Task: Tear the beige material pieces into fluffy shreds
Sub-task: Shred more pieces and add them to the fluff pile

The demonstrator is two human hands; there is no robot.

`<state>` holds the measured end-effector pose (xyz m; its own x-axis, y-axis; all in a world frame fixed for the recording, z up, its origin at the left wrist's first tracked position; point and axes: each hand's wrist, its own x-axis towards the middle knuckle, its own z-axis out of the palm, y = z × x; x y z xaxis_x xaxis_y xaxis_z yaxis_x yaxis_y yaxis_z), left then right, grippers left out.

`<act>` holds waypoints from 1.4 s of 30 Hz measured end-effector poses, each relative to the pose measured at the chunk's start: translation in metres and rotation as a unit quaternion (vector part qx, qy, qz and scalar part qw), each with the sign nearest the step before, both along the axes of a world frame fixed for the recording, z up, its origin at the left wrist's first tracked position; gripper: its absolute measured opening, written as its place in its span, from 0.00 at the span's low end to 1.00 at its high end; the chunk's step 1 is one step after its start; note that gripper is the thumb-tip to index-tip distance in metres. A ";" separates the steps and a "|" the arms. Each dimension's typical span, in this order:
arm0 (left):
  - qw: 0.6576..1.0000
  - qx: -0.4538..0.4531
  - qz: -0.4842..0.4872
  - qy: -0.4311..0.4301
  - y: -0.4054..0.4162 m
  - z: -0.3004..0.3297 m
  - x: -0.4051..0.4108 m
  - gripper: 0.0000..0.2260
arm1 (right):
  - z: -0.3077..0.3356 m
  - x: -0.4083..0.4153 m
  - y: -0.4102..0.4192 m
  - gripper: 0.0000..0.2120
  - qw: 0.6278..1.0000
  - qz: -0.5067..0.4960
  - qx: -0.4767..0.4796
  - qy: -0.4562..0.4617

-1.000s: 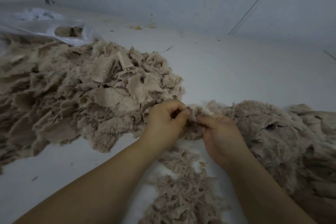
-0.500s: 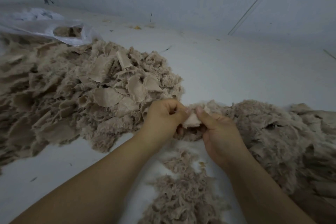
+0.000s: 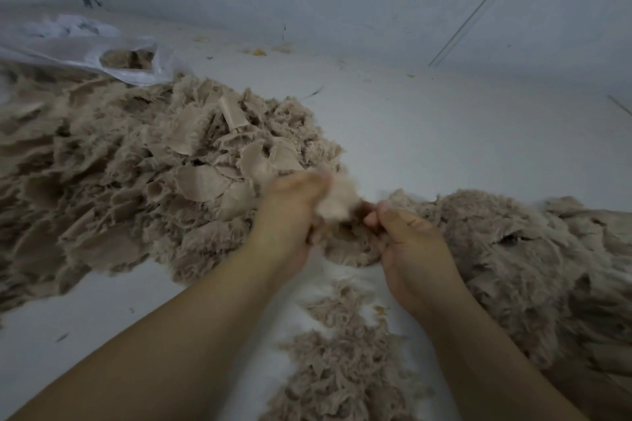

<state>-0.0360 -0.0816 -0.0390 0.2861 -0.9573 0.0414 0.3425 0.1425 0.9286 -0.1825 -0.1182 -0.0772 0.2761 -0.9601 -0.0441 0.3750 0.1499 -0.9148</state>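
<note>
Two big heaps of beige material fill the frame's left (image 3: 130,181) and right (image 3: 513,267), with fluffy shreds (image 3: 335,369) at bottom center. Mid-frame, the left hand (image 3: 290,212) grips a pale piece (image 3: 337,200), now lifted and blurred, while the right hand (image 3: 407,243) pinches its darker end, so another tear looks underway.

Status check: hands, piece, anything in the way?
Left hand grips beige piece, blurred. Right hand pinches its lower edge. Shred pile below on white surface. Nothing blocking the hands.
</note>
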 end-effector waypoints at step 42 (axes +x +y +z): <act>0.997 -0.009 -0.003 -0.078 -0.005 -0.021 -0.017 0.08 | 0.008 0.000 0.001 0.14 0.997 -0.026 0.069 -0.026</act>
